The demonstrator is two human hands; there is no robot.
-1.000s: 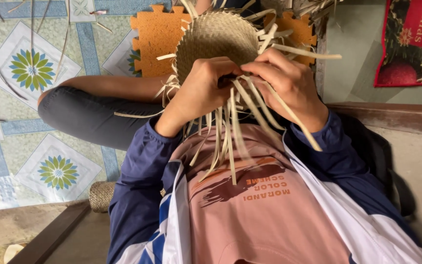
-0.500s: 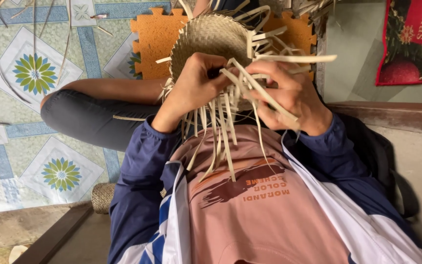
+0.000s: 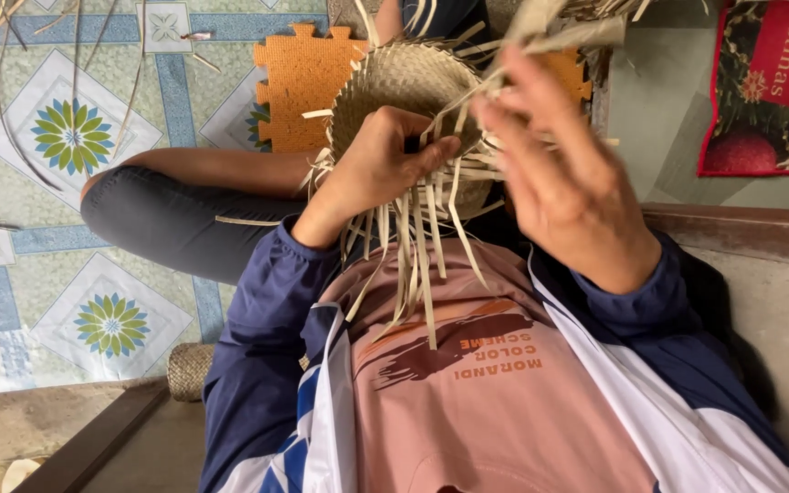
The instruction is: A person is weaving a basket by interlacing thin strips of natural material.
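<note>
I hold a half-woven basket (image 3: 404, 82) in front of my chest, its round woven base turned away from me and its loose straw strips (image 3: 417, 256) hanging down over my pink shirt (image 3: 495, 402). My left hand (image 3: 385, 164) is clenched on the basket's near edge, thumb and fingers pressing the strips against the weave. My right hand (image 3: 568, 183) is raised just beside it, fingers pinching one long strip (image 3: 563, 36) that runs up and to the right. Beyond the basket lie an orange foam mat (image 3: 299, 78) and a tiled floor (image 3: 66, 137) with flower patterns.
</note>
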